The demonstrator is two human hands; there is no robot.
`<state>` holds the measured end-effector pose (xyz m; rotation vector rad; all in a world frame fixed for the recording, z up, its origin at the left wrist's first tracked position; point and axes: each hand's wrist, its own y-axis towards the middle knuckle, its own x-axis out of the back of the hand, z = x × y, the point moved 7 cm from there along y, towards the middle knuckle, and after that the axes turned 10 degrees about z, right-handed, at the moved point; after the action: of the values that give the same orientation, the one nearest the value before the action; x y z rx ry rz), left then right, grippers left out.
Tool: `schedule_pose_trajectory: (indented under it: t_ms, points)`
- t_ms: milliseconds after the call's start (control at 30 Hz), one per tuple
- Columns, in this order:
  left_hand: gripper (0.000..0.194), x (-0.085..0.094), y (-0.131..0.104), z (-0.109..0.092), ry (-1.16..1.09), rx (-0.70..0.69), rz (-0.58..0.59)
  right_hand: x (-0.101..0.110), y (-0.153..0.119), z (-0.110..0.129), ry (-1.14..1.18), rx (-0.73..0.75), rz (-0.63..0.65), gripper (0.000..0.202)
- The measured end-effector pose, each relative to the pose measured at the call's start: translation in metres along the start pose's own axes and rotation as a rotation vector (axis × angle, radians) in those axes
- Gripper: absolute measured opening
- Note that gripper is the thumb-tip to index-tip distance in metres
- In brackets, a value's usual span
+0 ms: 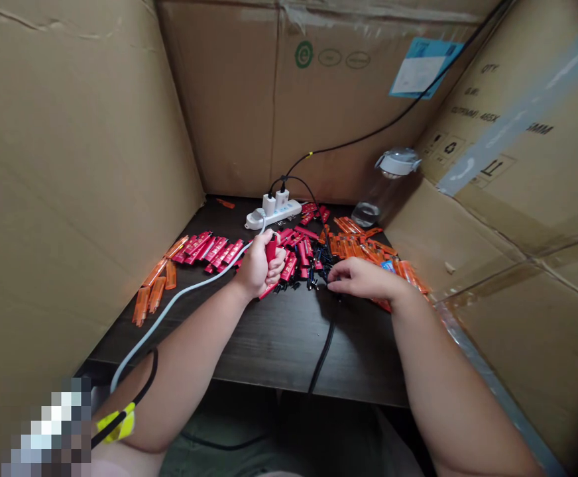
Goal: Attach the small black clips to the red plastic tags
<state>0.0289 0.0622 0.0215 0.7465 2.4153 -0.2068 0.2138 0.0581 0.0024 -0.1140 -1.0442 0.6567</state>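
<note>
My left hand [260, 266] is closed around a red lighter [271, 248], held upright above the table with its top end showing over the fingers. To the right, my right hand [351, 277] reaches down to a heap of small black parts [325, 260]; its fingers are pinched together, and whatever lies between the tips is hidden. Between the two hands lies a jumble of red lighters [290, 266]. A row of more red lighters [216, 252] spreads to the left. Orange see-through lighters [351, 246] are piled just behind my right hand.
A white power strip [274, 216] with plugs sits at the back. A grey cable [184, 291] crosses left, and a black cable [325, 351] runs off the front edge. A clear bottle [378, 189] stands back right. Cardboard walls [229, 106] enclose the dark table [264, 344].
</note>
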Motion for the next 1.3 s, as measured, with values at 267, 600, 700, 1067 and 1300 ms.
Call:
schedule_pose_trajectory:
  t_ms: [267,600,700,1067,1300]
  points:
    - [0.037,0.001,0.0,-0.001,0.095,-0.019,-0.028,0.003,-0.005,-0.007,-0.084,-0.049,-0.015,0.012]
    - [0.035,0.007,0.001,-0.001,0.164,-0.067,-0.098,0.01,-0.003,-0.013,-0.206,-0.163,-0.133,0.018]
    - [0.034,0.007,0.001,-0.003,0.167,-0.091,-0.105,0.012,-0.001,-0.018,-0.237,-0.187,-0.182,0.017]
    - [0.036,0.008,0.0,-0.004,0.196,-0.101,-0.132,0.0,0.011,-0.008,-0.253,-0.137,-0.18,0.015]
    - [0.034,0.008,-0.001,-0.004,0.181,-0.099,-0.125,0.007,0.006,-0.007,-0.234,-0.147,-0.229,0.016]
